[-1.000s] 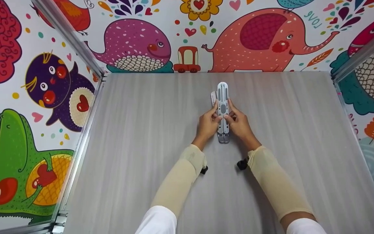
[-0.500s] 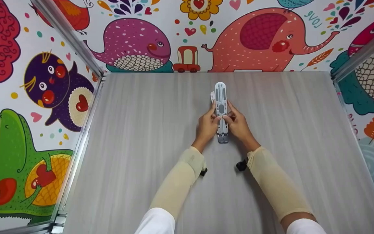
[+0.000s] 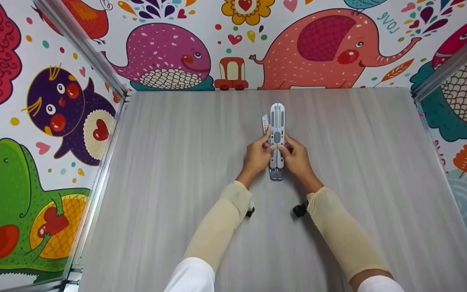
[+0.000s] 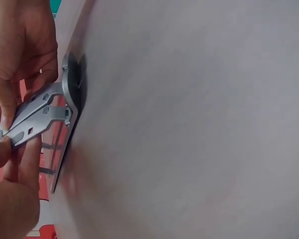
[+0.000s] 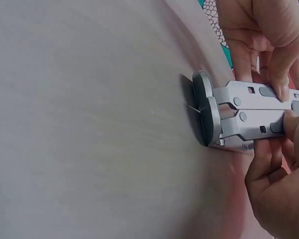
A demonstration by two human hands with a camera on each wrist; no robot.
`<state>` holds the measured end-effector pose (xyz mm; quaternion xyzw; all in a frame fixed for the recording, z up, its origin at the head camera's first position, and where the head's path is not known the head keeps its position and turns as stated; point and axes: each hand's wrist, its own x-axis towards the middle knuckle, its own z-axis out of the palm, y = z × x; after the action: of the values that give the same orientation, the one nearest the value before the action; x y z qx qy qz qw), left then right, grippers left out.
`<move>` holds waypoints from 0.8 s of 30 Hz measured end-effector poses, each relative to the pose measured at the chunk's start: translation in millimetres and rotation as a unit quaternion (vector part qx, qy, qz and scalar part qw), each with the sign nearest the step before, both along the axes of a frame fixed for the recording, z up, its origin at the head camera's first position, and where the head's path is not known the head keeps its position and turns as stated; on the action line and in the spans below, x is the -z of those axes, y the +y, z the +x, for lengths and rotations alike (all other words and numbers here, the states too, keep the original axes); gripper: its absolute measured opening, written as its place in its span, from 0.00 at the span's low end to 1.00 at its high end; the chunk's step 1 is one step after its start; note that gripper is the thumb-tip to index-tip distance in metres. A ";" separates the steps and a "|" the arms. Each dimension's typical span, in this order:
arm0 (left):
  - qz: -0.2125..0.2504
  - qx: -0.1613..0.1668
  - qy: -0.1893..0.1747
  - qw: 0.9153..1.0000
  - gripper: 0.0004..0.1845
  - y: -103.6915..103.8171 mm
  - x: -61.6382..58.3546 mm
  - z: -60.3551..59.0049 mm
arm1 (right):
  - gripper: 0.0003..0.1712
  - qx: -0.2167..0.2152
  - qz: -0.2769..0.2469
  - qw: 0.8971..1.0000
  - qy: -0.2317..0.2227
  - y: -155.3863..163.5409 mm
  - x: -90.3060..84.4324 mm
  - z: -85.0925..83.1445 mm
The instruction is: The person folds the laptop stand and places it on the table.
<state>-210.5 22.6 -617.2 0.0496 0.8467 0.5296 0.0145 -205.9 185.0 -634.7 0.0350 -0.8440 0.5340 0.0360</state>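
Observation:
A folded silver metal stand (image 3: 277, 121) lies lengthwise on the grey table (image 3: 176, 162), with a second white arm showing along its left side. My left hand (image 3: 266, 145) pinches its left edge near the middle and my right hand (image 3: 286, 146) pinches its right edge. In the left wrist view the stand's hinged end (image 4: 45, 112) rests against the tabletop, with my left hand (image 4: 7, 194) below it. The right wrist view shows the stand's round end discs (image 5: 209, 112) touching the table, with my right hand's (image 5: 274, 189) fingers curled on the bars.
Cartoon-printed walls (image 3: 168, 52) with metal frame rails (image 3: 99, 178) enclose the table on the left, back and right. Small black wrist-camera mounts (image 3: 299, 209) sit under both forearms.
Both hands keep the same hold on the stand. Only the view has shifted slightly.

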 end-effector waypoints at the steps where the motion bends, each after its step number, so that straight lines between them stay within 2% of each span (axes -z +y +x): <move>1: 0.003 0.003 0.002 1.000 0.38 -1.2 -0.1 0.0 | 0.31 0.004 0.003 1.000 0.005 -1.3 0.1 0.9; 6: 0.011 0.019 0.016 1.000 0.37 -7.7 0.0 -0.8 | 0.30 0.022 0.004 1.000 0.022 -9.5 -0.4 6.4; 13: 0.010 0.030 0.019 0.999 0.37 -13.9 2.9 -0.5 | 0.31 0.038 0.025 0.999 0.014 -18.0 -2.0 12.4; 19: -0.010 0.005 0.015 1.000 0.37 -9.2 3.5 5.9 | 0.31 0.014 0.030 0.999 -0.005 -12.2 -2.0 8.5; 24: -0.072 -0.035 0.003 0.997 0.34 -2.4 -0.9 20.4 | 0.30 -0.046 0.023 0.999 -0.018 -1.8 -6.4 3.5</move>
<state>-190.2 20.2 -616.4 0.0208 0.8839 0.4671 -0.0032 -202.4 183.2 -628.3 0.0649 -0.8541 0.5161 -0.0049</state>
